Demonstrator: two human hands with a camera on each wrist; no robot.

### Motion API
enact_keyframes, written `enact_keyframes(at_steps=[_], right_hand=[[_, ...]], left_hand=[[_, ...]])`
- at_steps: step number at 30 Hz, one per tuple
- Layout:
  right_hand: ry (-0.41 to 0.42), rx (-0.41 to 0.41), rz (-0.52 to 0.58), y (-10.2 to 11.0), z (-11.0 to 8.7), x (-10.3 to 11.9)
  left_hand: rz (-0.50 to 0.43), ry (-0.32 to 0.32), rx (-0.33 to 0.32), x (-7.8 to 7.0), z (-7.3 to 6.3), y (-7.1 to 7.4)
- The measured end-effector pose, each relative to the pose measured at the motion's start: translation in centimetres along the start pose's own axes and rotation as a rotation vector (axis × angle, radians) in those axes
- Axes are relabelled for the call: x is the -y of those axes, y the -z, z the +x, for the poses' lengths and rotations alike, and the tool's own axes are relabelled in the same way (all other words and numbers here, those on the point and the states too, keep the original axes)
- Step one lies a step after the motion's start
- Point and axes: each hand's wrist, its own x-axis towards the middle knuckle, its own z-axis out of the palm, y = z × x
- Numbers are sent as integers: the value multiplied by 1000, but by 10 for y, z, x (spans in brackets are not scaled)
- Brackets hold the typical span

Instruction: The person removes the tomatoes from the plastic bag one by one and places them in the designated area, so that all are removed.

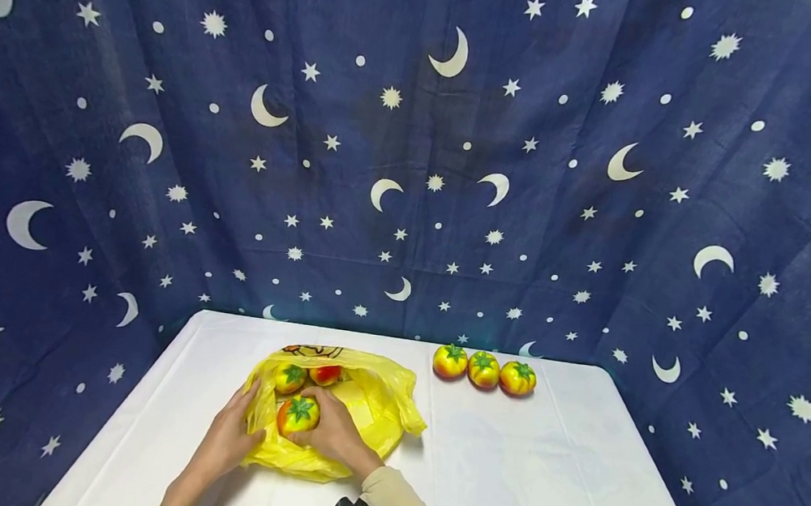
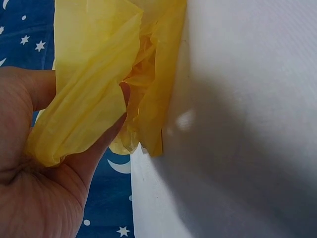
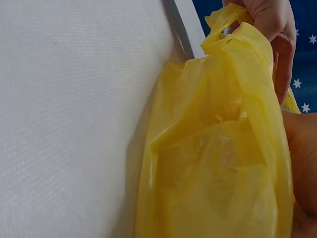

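Note:
A yellow plastic bag [image 1: 392,393] lies on the table with its mouth open upward. My left hand [image 1: 227,434] holds the bag's left edge; in the left wrist view the yellow film [image 2: 94,89] runs between thumb and fingers. Inside the mouth, my right hand [image 1: 333,429] grips a yellow-and-red tomato [image 1: 298,415] with a green star-shaped top. Behind it in the bag are another tomato [image 1: 290,378] and a redder one [image 1: 324,374], partly covered by the bag. In the right wrist view, the bag's side hides most of the right hand [image 3: 303,153].
Three more tomatoes stand in a row at the table's back: left tomato [image 1: 449,362], middle tomato [image 1: 484,370] and right tomato [image 1: 517,379]. The white table [image 1: 538,477] meets a dark blue curtain [image 1: 418,124] with moons and stars.

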Motion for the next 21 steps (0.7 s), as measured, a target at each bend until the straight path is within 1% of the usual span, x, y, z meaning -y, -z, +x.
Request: enact_keyframes(at_steps=[3, 8, 15, 21], right_hand=[[-9, -16, 11, 2, -1, 1], [-36, -20, 19, 6, -4, 4], [-14, -46, 27, 14, -8, 9], [-2, -52, 76, 24, -12, 17]], left_hand=[[2, -6, -2, -1, 0, 1], [-2, 2, 3, 0, 0, 1], [1, 10, -1, 0, 1, -1], [7, 11, -7, 0, 2, -1]])
